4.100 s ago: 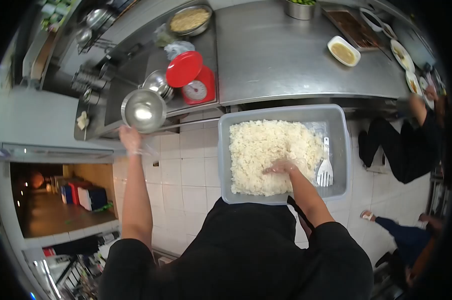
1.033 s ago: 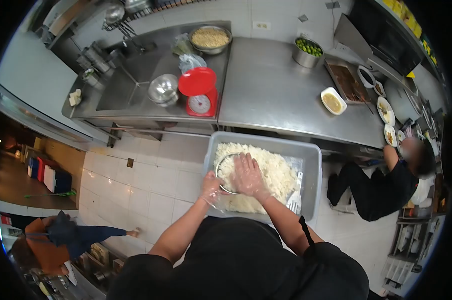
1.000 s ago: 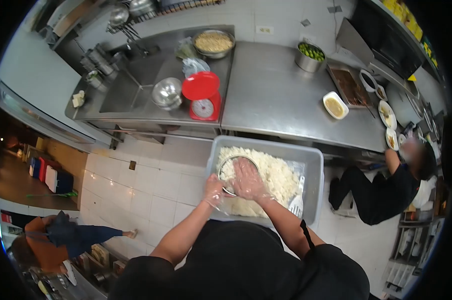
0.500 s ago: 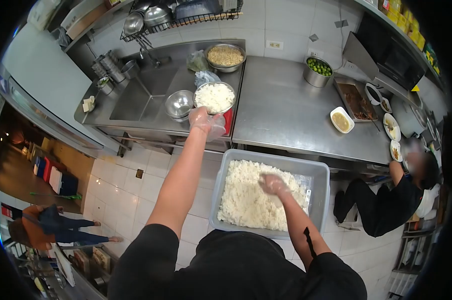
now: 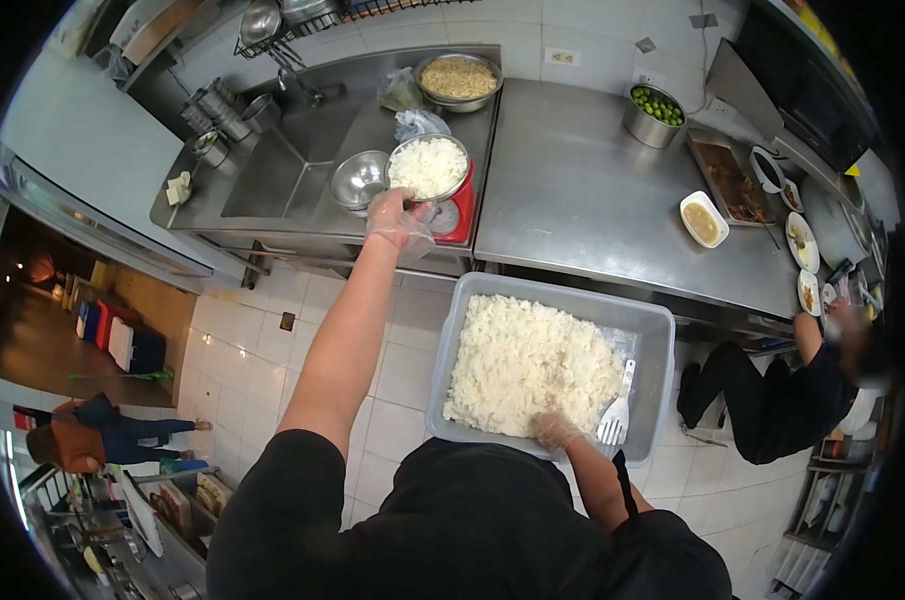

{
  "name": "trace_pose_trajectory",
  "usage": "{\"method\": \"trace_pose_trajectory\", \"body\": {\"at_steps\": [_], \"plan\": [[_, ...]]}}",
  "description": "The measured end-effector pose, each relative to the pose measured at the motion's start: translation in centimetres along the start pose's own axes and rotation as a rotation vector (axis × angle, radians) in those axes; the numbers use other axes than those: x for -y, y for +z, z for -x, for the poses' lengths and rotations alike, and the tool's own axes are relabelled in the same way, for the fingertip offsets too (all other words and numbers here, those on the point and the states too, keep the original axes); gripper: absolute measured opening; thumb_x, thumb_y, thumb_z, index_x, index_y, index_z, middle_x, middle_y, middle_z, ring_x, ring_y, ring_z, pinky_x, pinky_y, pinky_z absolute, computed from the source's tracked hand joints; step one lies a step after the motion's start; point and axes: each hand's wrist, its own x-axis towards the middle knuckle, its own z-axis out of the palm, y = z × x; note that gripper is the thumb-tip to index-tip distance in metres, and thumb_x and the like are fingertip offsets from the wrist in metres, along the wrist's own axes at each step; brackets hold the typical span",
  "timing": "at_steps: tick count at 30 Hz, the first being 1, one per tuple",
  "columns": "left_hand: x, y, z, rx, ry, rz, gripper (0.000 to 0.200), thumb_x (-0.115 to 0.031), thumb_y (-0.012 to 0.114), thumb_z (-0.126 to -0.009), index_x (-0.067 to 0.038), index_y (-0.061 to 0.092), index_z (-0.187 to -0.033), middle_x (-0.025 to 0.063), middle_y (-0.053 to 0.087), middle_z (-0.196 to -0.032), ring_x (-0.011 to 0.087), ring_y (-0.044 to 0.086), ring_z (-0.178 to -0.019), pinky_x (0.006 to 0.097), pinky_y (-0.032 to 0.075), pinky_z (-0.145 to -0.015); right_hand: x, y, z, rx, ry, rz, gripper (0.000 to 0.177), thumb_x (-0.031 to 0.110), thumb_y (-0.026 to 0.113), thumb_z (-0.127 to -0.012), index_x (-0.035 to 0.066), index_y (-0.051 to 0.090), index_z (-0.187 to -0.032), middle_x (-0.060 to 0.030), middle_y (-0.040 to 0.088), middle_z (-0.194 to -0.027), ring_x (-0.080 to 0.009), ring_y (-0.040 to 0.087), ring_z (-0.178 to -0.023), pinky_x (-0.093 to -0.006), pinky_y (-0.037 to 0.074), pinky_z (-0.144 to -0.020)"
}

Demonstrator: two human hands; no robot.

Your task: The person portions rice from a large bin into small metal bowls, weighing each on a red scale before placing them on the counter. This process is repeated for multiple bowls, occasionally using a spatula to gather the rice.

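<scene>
My left hand (image 5: 389, 217), in a clear plastic glove, grips the near rim of a metal bowl (image 5: 405, 192) filled with white rice (image 5: 428, 165). Under the bowl, a red dial scale (image 5: 465, 212) shows at its right side. A second metal bowl (image 5: 359, 180), with nothing in it, stands just left. My right hand (image 5: 558, 432), gloved too, reaches down at the near edge of the rice (image 5: 528, 365) in a large grey tub (image 5: 663, 350). Its fingertips are hidden against the rice. Beside it, a white slotted spatula (image 5: 615, 418) leans in the tub's right corner.
Behind the bowls are a plastic bag (image 5: 423, 123) and a bowl of brownish grains (image 5: 459, 78). The steel counter (image 5: 563, 200) holds a pot of green fruit (image 5: 655, 115), a tray (image 5: 725, 180) and a dish of sauce (image 5: 704, 219). At right crouches a person (image 5: 773, 400); another (image 5: 103, 435) stands far left.
My right hand has moved from above the middle of the rice to its near edge, uncovering the spatula. The left hand's bowl has shifted up slightly, and more of the red scale shows.
</scene>
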Motion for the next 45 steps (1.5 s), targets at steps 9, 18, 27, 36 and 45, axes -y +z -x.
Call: {"method": "trace_pose_trajectory", "body": {"at_steps": [9, 18, 27, 36, 45], "plan": [[-1.8, 0.1, 1.6, -0.068, -0.062, -0.029, 0.038, -0.01, 0.063, -0.08, -0.002, 0.051, -0.115, 0.0158, 0.04, -0.118, 0.0315, 0.05, -0.101, 0.0446, 0.058, -0.072, -2.8, 1.9, -1.0, -0.119, -0.092, -0.106, 0.026, 0.019, 0.055, -0.074, 0.0, 0.063, -0.09, -0.0229, 0.066, -0.088, -0.0377, 0.065, -0.082, -0.0447, 0.052, -0.074], [-1.7, 0.0, 1.3, -0.095, -0.088, -0.059, 0.045, -0.007, 0.062, -0.079, -0.003, 0.048, -0.121, 0.0173, 0.04, -0.117, 0.0346, 0.052, -0.095, 0.045, 0.057, -0.068, -1.9, 2.3, -0.8, -0.199, 0.167, -0.118, 0.024, 0.017, 0.061, -0.068, 0.001, 0.068, -0.083, -0.0203, 0.068, -0.085, -0.0359, 0.066, -0.084, -0.0442, 0.052, -0.077], [0.8, -1.6, 0.7, 0.21, 0.314, -0.37, 0.013, -0.002, 0.062, -0.075, 0.006, 0.058, -0.085, 0.0157, 0.063, -0.089, 0.029, 0.065, -0.084, 0.042, 0.058, -0.067, -4.3, 1.8, -0.6, 0.193, 0.027, -0.117, 0.023, 0.018, 0.058, -0.072, 0.003, 0.071, -0.084, -0.0195, 0.069, -0.085, -0.0296, 0.067, -0.079, -0.0378, 0.052, -0.074], [9.7, -1.7, 14.2, 0.168, -0.152, -0.266, 0.019, 0.006, 0.05, -0.075, -0.002, 0.039, -0.088, 0.018, 0.056, -0.09, 0.0316, 0.066, -0.074, 0.0439, 0.061, -0.052, 2.7, -18.0, 8.7, -0.585, -0.167, -1.02, 0.029, 0.022, 0.062, -0.09, 0.002, 0.062, -0.11, -0.0077, 0.065, -0.096, -0.0172, 0.062, -0.088, -0.0344, 0.051, -0.078], [17.1, -0.7, 19.3, 0.16, -0.375, -0.294, 0.02, 0.008, 0.048, -0.073, -0.004, 0.037, -0.085, 0.0177, 0.055, -0.088, 0.0339, 0.064, -0.07, 0.0488, 0.061, -0.049, 4.2, -20.6, 4.4, -0.959, -0.139, -0.59, 0.012, 0.001, 0.059, -0.078, 0.002, 0.066, -0.088, -0.016, 0.061, -0.084, -0.0352, 0.061, -0.085, -0.0414, 0.05, -0.073]]}}
